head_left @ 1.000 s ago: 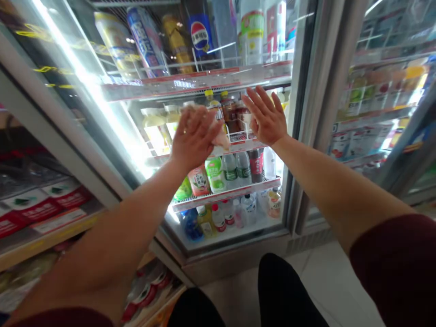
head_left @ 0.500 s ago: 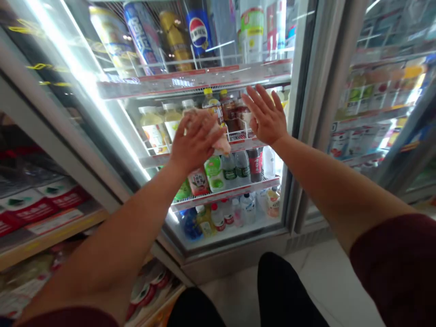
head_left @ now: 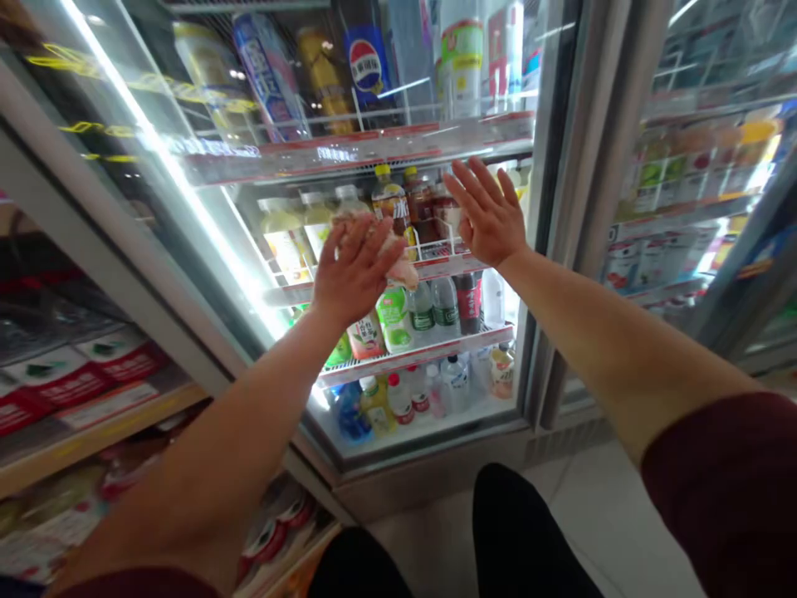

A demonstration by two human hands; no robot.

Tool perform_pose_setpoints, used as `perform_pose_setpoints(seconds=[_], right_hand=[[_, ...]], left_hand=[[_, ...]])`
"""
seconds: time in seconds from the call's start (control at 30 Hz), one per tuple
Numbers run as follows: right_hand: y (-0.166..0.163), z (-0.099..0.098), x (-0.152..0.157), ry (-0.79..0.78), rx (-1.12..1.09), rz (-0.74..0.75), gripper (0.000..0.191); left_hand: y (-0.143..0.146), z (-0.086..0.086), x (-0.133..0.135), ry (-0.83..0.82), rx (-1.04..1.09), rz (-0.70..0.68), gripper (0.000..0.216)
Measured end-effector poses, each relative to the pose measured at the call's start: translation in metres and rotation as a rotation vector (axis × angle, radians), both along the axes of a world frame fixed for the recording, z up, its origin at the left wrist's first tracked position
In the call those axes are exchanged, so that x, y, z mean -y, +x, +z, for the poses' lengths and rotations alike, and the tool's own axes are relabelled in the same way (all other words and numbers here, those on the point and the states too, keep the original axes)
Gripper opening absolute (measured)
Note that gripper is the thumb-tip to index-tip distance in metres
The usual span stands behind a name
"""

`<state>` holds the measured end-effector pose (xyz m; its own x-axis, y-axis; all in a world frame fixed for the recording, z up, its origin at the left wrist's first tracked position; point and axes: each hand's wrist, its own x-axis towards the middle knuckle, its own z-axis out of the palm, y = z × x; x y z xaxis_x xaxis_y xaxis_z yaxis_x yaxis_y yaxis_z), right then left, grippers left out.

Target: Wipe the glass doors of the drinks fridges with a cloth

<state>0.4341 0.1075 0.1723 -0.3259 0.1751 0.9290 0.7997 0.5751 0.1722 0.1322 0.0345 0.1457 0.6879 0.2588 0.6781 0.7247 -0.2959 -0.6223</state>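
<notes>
My left hand presses a crumpled pale pink cloth to the glass door of a drinks fridge. Its fingers spread over the cloth and hide much of it. To the right and a little higher, my right hand is open, palm toward the same pane, with nothing in it. Whether all of that palm touches the glass I cannot tell. Behind the pane, bottles with yellow caps show between my hands.
Shelves of bottles, among them a Pepsi bottle, fill the fridge. A metal door frame runs down the right side, with another fridge beyond. At left are shelves with red and white packs. My knees are close below the door.
My left hand with the cloth has slid slightly left and down against the glass. My right hand stays in place. The view has shifted a little.
</notes>
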Motion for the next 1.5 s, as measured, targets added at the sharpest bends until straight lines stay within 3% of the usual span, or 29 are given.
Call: perform_pose_setpoints(seconds=[0.1, 0.17, 0.23, 0.3, 0.4, 0.47, 0.53, 0.67, 0.73, 0.83, 0.9, 1.03, 1.13, 1.27, 1.33, 1.4, 1.5], right_hand=[[0.0, 0.0, -0.001, -0.012, 0.001, 0.006, 0.064], [0.0, 0.0, -0.001, -0.012, -0.001, 0.013, 0.064], [-0.001, 0.0, 0.0, -0.009, -0.012, 0.02, 0.063], [0.0, 0.0, 0.001, -0.013, -0.01, 0.009, 0.063], [0.0, 0.001, 0.003, -0.026, 0.016, -0.02, 0.065], [0.001, 0.001, 0.003, -0.031, 0.019, -0.027, 0.065], [0.0, 0.001, 0.003, -0.034, 0.014, -0.021, 0.066], [-0.001, 0.001, 0.004, -0.032, -0.014, 0.022, 0.064], [-0.001, 0.001, 0.004, -0.024, -0.022, 0.035, 0.064], [-0.001, 0.001, 0.003, -0.016, -0.005, 0.011, 0.063], [0.0, 0.0, 0.002, -0.007, 0.007, -0.005, 0.064], [0.0, 0.0, 0.002, -0.004, 0.018, -0.015, 0.064], [0.0, 0.001, 0.003, -0.023, 0.014, -0.03, 0.065], [0.0, 0.001, 0.001, -0.028, -0.005, 0.01, 0.065], [-0.001, 0.0, 0.0, -0.016, -0.031, 0.043, 0.064], [-0.001, 0.0, 0.001, -0.012, -0.038, 0.049, 0.064], [-0.001, 0.001, 0.003, -0.025, -0.008, 0.007, 0.065]], left_hand=[[0.005, -0.022, 0.005, 0.016, 0.048, 0.028, 0.075], [0.003, -0.047, 0.009, -0.054, -0.13, -0.029, 0.074], [-0.003, -0.057, 0.011, -0.126, -0.297, -0.07, 0.071], [-0.011, -0.046, 0.01, -0.11, -0.283, -0.06, 0.069], [-0.016, -0.011, 0.004, 0.041, -0.027, -0.012, 0.068], [-0.012, -0.002, 0.003, 0.099, 0.124, 0.018, 0.069], [-0.007, -0.015, 0.004, 0.086, 0.146, 0.03, 0.07], [-0.006, -0.056, 0.012, -0.044, -0.148, -0.007, 0.065], [-0.012, -0.055, 0.013, -0.054, -0.191, -0.016, 0.063], [-0.017, -0.031, 0.011, 0.014, -0.032, 0.003, 0.066], [-0.015, -0.024, 0.01, 0.027, 0.073, 0.027, 0.073], [-0.011, -0.053, 0.013, -0.07, -0.017, -0.012, 0.085], [-0.014, -0.065, 0.016, -0.126, -0.133, -0.055, 0.075], [-0.013, -0.037, 0.014, -0.039, -0.04, -0.027, 0.056], [-0.007, -0.03, 0.012, 0.01, 0.068, 0.006, 0.056], [-0.001, -0.042, 0.012, 0.017, 0.12, 0.024, 0.059], [0.0, -0.073, 0.013, -0.061, -0.055, -0.045, 0.061]])
